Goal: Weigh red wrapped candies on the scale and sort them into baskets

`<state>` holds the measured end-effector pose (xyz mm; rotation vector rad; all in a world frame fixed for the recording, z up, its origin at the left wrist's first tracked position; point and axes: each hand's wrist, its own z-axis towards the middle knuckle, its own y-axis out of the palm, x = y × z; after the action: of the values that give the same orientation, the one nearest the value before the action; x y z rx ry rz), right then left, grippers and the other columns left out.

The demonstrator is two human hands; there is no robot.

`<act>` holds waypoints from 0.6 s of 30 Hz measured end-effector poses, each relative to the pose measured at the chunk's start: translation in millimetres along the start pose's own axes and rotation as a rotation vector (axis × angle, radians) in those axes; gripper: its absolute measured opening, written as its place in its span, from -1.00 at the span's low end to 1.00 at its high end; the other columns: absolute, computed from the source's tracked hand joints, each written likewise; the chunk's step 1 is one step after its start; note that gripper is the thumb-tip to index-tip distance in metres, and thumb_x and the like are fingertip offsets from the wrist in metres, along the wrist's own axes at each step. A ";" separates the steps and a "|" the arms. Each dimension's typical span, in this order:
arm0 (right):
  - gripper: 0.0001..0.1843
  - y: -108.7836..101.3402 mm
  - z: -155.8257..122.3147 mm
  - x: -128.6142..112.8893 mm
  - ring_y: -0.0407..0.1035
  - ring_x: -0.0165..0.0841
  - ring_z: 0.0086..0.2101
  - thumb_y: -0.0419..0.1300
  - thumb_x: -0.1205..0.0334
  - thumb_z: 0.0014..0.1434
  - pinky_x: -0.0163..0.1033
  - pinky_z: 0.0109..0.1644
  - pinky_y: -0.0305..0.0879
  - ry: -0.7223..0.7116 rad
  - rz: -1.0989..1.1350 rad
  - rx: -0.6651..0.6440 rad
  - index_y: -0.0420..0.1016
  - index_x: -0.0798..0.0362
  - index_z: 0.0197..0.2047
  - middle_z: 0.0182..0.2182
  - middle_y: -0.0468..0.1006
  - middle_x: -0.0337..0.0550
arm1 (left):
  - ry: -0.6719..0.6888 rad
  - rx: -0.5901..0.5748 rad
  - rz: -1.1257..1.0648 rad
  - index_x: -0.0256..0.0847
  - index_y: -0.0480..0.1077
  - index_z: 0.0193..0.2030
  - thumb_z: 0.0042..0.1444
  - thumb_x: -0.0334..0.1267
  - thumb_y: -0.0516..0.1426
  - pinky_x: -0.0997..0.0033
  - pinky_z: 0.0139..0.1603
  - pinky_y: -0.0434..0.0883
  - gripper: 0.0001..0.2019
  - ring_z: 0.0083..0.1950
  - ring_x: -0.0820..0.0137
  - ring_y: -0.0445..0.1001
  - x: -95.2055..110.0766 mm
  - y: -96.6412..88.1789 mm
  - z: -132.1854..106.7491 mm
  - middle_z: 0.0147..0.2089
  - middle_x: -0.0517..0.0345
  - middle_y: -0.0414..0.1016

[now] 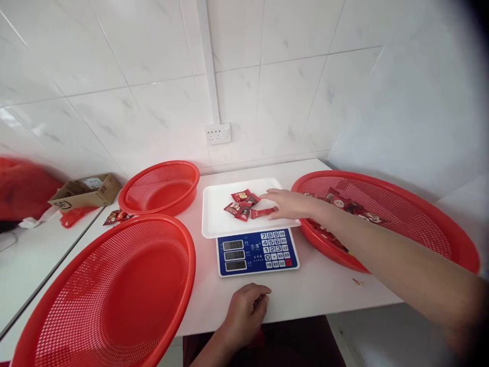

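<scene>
My right hand (pixel 288 203) reaches over the white tray (pixel 214 216) of a digital scale, fingers stretched and apart. Close to its fingertips lies a red snack packet (pixel 263 213); whether they touch is hard to make out. Several more red packets (pixel 240 208) are grouped just left of it on the tray. My left hand (pixel 247 310) rests at the table's front edge, below the scale's blue keypad panel (pixel 256 252). Its fingers are curled in, and nothing shows in them.
A red basket (pixel 420 214) holding many packets stands at the right. Two red baskets, one large (pixel 141 290) and one smaller (pixel 164 191), are at the left. Beyond are loose packets (pixel 115 217), an open cardboard box (pixel 86 192) and a red bag (pixel 26 188).
</scene>
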<state>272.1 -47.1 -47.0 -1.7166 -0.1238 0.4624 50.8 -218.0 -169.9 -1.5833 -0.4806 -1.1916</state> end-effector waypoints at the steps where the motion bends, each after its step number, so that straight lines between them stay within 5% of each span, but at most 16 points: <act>1: -0.28 0.5 -4.4 3.2 0.19 0.03 0.11 0.28 0.12 -0.01 0.01 0.04 0.25 0.020 -0.018 0.007 0.23 -0.04 0.23 0.21 0.21 0.00 | 0.000 0.000 0.000 -0.19 0.48 -0.13 0.16 -0.32 0.02 0.43 -0.18 0.42 -0.77 -0.21 0.35 0.49 -1.0 0.5 0.0 -0.20 0.06 0.54; 5: -0.63 9.3 -8.2 1.2 0.35 -0.13 -0.01 0.08 0.37 0.15 -0.13 0.02 0.26 0.059 -0.034 0.152 0.45 0.04 0.04 0.03 0.43 0.01 | 0.017 0.010 -0.007 -0.18 0.47 -0.14 0.19 -0.28 0.02 0.44 -0.15 0.42 -0.78 -0.18 0.35 0.50 -6.6 3.3 0.4 -0.19 0.06 0.54; 10: -0.65 2.7 -7.4 4.6 0.37 -0.25 -0.03 0.05 0.43 0.17 -0.20 0.03 0.25 -0.041 0.068 0.295 0.44 0.04 0.01 0.03 0.44 -0.07 | 0.047 0.078 -0.028 -0.15 0.48 -0.18 0.19 -0.16 0.03 0.48 -0.18 0.43 -0.77 -0.20 0.35 0.51 -14.4 9.3 2.8 -0.22 0.07 0.55; 14: -0.66 -23.7 -33.8 51.8 0.33 -0.27 0.00 0.01 0.36 0.21 -0.20 0.08 0.20 0.151 0.089 0.407 0.41 -0.01 0.02 0.03 0.44 -0.14 | 0.079 0.147 -0.053 -0.13 0.49 -0.22 0.18 -0.07 0.05 0.50 -0.23 0.44 -0.74 -0.25 0.36 0.52 -17.4 14.1 3.9 -0.27 0.10 0.56; 18: -0.78 -29.3 -74.8 118.7 0.40 -0.11 -0.11 0.16 0.34 0.09 -0.10 -0.02 0.25 0.440 0.088 0.121 0.50 0.11 -0.16 -0.16 0.53 0.01 | 0.110 0.173 -0.028 -0.13 0.50 -0.25 0.17 -0.01 0.04 0.53 -0.26 0.45 -0.70 -0.28 0.37 0.52 -21.1 16.7 6.1 -0.30 0.10 0.56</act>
<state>413.3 -70.1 -37.0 -1.6699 0.2922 0.1441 57.7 -213.3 -196.2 -1.3609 -0.5214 -1.2179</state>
